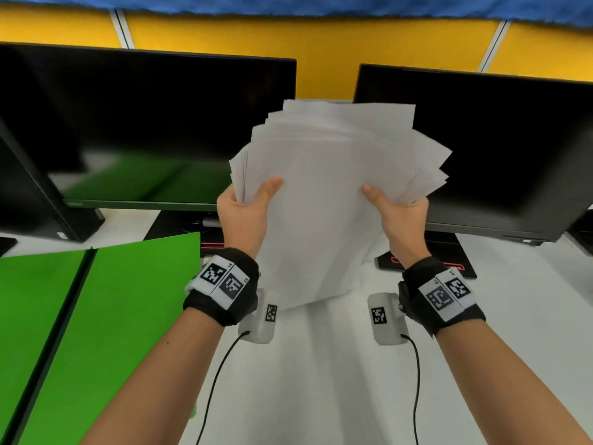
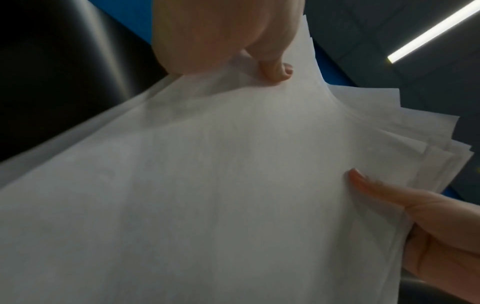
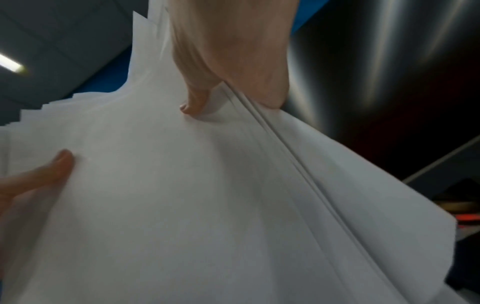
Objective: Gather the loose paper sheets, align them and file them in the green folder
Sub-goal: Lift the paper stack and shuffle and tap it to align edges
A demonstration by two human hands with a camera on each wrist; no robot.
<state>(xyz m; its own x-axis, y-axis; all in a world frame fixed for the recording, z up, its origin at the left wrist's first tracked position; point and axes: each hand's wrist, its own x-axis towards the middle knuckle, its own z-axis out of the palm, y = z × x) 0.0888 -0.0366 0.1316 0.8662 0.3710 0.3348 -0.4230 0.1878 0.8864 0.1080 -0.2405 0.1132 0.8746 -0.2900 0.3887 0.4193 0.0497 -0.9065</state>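
A fanned, uneven stack of white paper sheets (image 1: 327, 194) is held up in the air above the desk, its top corners splayed out. My left hand (image 1: 244, 213) grips the stack's left edge, thumb on the front sheet. My right hand (image 1: 401, 216) grips the right edge the same way. In the left wrist view the paper stack (image 2: 221, 185) fills the frame, with the left hand's thumb (image 2: 275, 72) pressed on it. The right wrist view shows the sheets (image 3: 182, 205) under the right hand's thumb (image 3: 194, 102). The green folder (image 1: 96, 316) lies open on the desk at the left.
Two black monitors (image 1: 144, 123) (image 1: 481, 149) stand behind the papers on the white desk (image 1: 337, 380). Their bases (image 1: 426, 261) sit under the raised stack. A yellow partition (image 1: 321, 49) runs along the back.
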